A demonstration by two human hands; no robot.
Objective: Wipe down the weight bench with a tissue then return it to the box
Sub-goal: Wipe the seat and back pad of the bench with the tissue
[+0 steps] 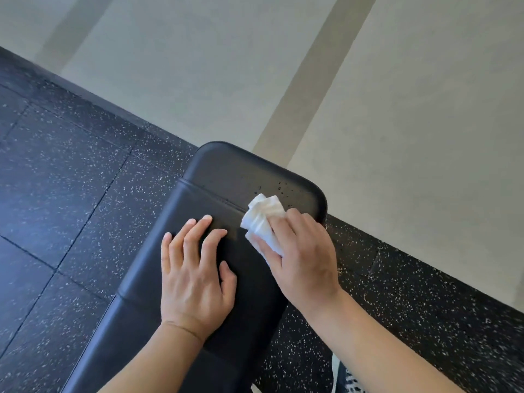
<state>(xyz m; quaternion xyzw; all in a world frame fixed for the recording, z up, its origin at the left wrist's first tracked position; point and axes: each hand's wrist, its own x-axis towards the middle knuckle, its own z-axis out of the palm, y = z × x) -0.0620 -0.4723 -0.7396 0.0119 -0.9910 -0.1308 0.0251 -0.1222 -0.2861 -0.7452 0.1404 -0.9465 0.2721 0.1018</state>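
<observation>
A black padded weight bench [226, 177] runs from the bottom left up to the middle of the view, its far end close to the wall. Small dark droplets dot the far pad. My right hand [303, 256] presses a crumpled white tissue [263, 219] onto the pad near the seam, fingers curled over it. Flat on the pad just to the left lies my left hand [192, 273], its fingers spread. The tissue box is not in view.
Black speckled rubber floor tiles [65, 194] surround the bench. A pale wall [368, 109] with darker vertical stripes rises right behind the bench's far end. A shoe with white laces [347, 378] shows at the bottom edge, right of the bench.
</observation>
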